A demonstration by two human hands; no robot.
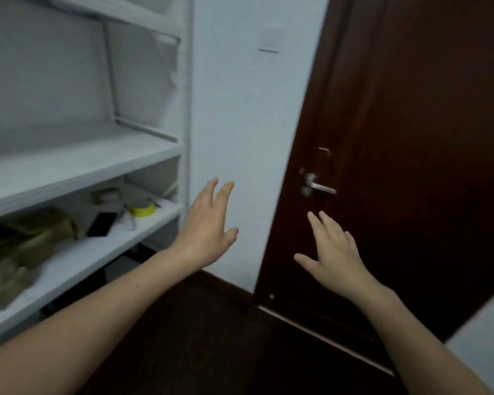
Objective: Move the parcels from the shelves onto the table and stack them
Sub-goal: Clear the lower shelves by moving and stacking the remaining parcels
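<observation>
Both my arms reach forward, empty. My left hand (208, 226) is held out with fingers spread in front of the pale wall, just right of the white shelf unit (80, 163). My right hand (332, 249) is spread in front of the dark brown door (411, 138), below its handle. Neither hand touches anything. No parcel shows on the shelves; the middle shelf board is bare. The table is out of view.
The lower shelf holds an olive-green crumpled bag (20, 246), a black phone (102, 224), a yellow tape roll (143, 208) and a brownish roll (106, 195). The door has a silver lever handle (318, 187). A light switch (269, 38) sits on the wall. The floor is dark wood.
</observation>
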